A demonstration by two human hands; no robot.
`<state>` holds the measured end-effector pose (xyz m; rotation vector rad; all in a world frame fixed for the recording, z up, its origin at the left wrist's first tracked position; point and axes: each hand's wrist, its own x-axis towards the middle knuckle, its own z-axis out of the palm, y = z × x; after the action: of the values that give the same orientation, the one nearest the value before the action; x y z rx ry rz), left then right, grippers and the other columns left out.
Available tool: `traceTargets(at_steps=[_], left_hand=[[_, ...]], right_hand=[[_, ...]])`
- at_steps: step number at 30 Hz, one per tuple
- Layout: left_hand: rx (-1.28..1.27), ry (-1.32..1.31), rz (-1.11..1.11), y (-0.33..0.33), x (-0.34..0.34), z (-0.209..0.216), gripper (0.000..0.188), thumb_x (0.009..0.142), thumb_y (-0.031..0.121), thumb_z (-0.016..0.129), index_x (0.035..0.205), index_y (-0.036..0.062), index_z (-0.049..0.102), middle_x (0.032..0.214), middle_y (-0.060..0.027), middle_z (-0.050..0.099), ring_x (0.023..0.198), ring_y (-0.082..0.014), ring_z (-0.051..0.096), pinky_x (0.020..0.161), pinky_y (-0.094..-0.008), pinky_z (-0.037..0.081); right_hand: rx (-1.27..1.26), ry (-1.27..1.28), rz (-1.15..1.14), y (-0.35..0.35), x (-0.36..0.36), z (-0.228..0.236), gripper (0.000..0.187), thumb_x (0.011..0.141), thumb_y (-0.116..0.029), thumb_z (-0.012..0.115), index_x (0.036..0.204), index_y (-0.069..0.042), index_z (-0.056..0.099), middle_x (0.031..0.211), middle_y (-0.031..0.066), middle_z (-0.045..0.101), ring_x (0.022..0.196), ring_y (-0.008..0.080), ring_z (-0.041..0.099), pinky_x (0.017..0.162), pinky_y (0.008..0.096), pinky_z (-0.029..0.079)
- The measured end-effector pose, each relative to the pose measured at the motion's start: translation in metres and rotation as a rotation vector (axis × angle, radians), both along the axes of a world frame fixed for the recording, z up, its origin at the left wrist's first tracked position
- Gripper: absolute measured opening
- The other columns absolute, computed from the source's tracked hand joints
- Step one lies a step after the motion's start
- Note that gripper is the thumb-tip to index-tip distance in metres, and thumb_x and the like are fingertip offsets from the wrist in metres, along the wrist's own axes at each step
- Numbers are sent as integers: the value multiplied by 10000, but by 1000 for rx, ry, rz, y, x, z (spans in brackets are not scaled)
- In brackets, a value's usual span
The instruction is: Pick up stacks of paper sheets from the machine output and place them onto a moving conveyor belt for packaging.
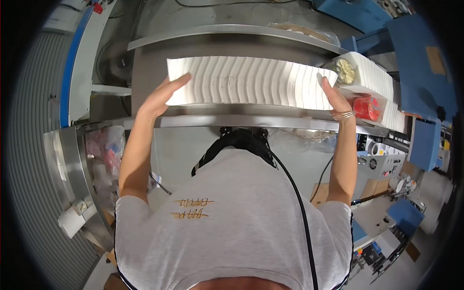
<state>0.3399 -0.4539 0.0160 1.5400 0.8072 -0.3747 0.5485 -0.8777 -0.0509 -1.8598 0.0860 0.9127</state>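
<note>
- At 10 o'clock, clamping one end of the ribbed white piece (246, 83) with the left hand (159, 96), with thumb across the ribs.
- At 12 o'clock, spanning lengthwise between hands set well apart, above or on the metal worktop (150, 63); impossible to say which. Seemingly at a two-handed holding step.
- At 2 o'clock, clamping the opposite end with the right hand (337, 99).
- Between 2 and 3 o'clock, just beside that hand, near white bins (374, 70) with yellow contents (345, 71) and red contents (366, 107); probably calling for even support and clearance there.
</note>
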Motion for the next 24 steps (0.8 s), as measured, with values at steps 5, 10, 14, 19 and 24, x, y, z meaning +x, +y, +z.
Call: traceTargets(at_steps=[5,10,14,19,24], left_hand=[[32,43,16,11,-3,-10,1009,774,554,653,1468,11,161,1516,-196,187,1423,-292,86,1129,-450,58],[-84,-149,-131,-4,14,-23,916,718,405,755,1409,1,309,1354,-196,460,1314,-303,366,1109,-395,194],[-66,-224,-52,-18,2,-26,881,713,390,760,1392,7,349,1351,-196,457,1305,-311,373,1103,-402,220],[-164,-274,59,-22,-5,-37,918,698,397,770,1403,8,330,1376,-207,424,1332,-319,331,1110,-421,194],[-5,-394,173,-1,-30,-9,927,710,385,769,1405,-6,298,1374,-221,408,1319,-319,338,1100,-416,217]], right_hand=[[169,11,15,7,-5,17,739,864,-503,597,1346,28,417,1322,112,501,1222,203,456,1027,312,337],[118,-222,170,47,-28,19,722,753,-417,750,1256,32,492,1214,110,550,1108,191,502,993,307,364],[184,-184,145,65,-38,34,654,762,-311,757,1269,7,493,1203,76,566,1069,153,525,923,294,417],[301,-187,78,68,-41,33,609,783,-273,722,1278,-4,492,1212,61,567,1106,156,513,951,294,389],[317,-257,172,108,-37,66,636,819,-249,678,1348,-2,424,1301,74,517,1194,177,467,1014,296,330]])
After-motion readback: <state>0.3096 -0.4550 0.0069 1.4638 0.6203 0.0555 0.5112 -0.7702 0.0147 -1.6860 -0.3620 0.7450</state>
